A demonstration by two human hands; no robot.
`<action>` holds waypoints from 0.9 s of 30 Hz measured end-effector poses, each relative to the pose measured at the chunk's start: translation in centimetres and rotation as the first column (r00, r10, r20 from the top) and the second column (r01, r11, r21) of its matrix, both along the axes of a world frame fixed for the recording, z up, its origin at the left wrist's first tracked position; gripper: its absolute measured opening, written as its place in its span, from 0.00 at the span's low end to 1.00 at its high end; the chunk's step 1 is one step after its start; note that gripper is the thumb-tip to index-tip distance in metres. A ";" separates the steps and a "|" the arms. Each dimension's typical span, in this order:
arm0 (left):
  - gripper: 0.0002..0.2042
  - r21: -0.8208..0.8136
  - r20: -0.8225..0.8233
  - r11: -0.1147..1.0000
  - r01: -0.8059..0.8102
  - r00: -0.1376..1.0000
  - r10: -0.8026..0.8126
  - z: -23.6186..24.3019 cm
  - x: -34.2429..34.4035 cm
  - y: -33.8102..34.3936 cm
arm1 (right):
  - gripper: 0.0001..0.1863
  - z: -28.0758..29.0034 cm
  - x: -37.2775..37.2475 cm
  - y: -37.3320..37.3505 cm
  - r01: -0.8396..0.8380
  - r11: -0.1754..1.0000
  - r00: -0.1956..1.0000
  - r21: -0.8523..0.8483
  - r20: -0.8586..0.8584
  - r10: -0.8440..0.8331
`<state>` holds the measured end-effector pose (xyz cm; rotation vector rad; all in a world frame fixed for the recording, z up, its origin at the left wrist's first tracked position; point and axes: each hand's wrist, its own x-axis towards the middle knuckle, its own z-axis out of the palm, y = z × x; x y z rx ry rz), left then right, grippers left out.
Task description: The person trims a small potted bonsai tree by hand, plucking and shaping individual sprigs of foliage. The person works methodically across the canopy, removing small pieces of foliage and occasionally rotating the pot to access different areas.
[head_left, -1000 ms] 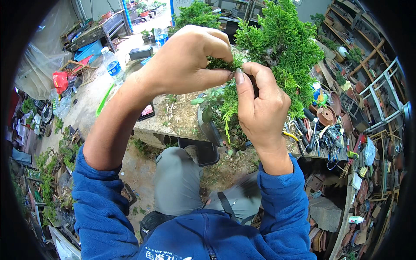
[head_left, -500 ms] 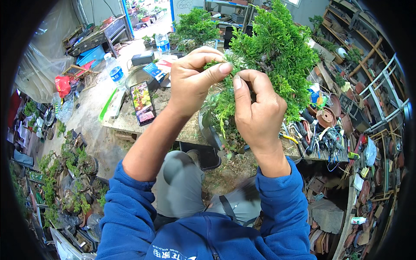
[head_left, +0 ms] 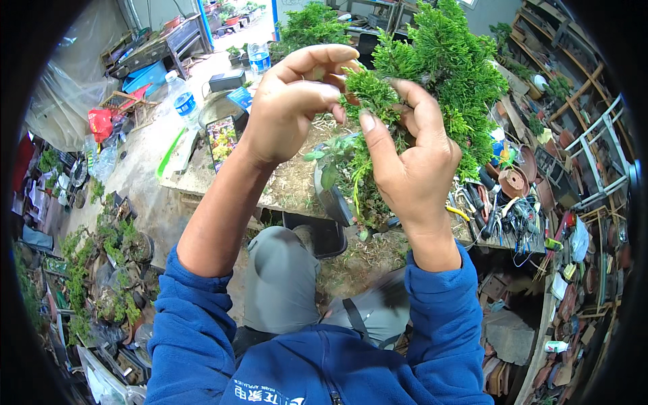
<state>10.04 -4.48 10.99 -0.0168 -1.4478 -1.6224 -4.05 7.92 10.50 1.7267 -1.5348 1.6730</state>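
A bushy green juniper bonsai stands in front of me, its pot mostly hidden. My right hand curls round a leafy juniper branch, thumb on the near side and fingers partly hidden behind the foliage. To the left of that branch, my left hand has bent fingers held apart from the thumb. Its fingertips are close to the branch's outer leaves, and nothing clear shows between them. Lower down, a broad-leaved sprout and a lighter hanging sprig grow beside a grey pot edge.
A lit phone leans on the worktable behind my left forearm. Water bottles stand farther back. Pliers and other hand tools lie at right beside a clay pot. A black tub sits below the table edge.
My left hand has let go of the sprig and drawn up and left, its fingers parting. My right hand has gone from a fingertip pinch to a wider hold. The view has shifted slightly.
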 end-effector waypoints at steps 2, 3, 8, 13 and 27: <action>0.21 -0.091 0.082 0.993 -0.076 0.993 0.084 -0.2 0.1 0.2 | 0.28 0.4 0.2 0.4 0.074 0.996 0.993 0.053 -0.095 -0.069; 0.19 -0.154 0.047 0.985 -0.077 0.995 0.085 -0.4 0.0 0.4 | 0.25 0.6 0.3 0.4 0.136 0.990 0.976 0.033 -0.178 -0.128; 0.14 -0.099 0.070 0.987 -0.129 0.988 0.136 -0.6 -0.4 0.3 | 0.11 1.1 0.7 -0.2 0.202 0.978 0.978 0.049 -0.067 -0.198; 0.12 0.002 0.103 0.992 -0.127 0.987 0.126 -0.5 -0.2 0.4 | 0.12 1.0 0.1 -0.3 0.124 0.990 0.992 0.074 0.028 -0.126; 0.09 -0.369 0.346 0.929 0.025 0.932 0.112 1.5 -0.5 -0.9 | 0.12 0.8 -0.1 -0.2 0.063 0.996 0.998 0.062 0.023 -0.064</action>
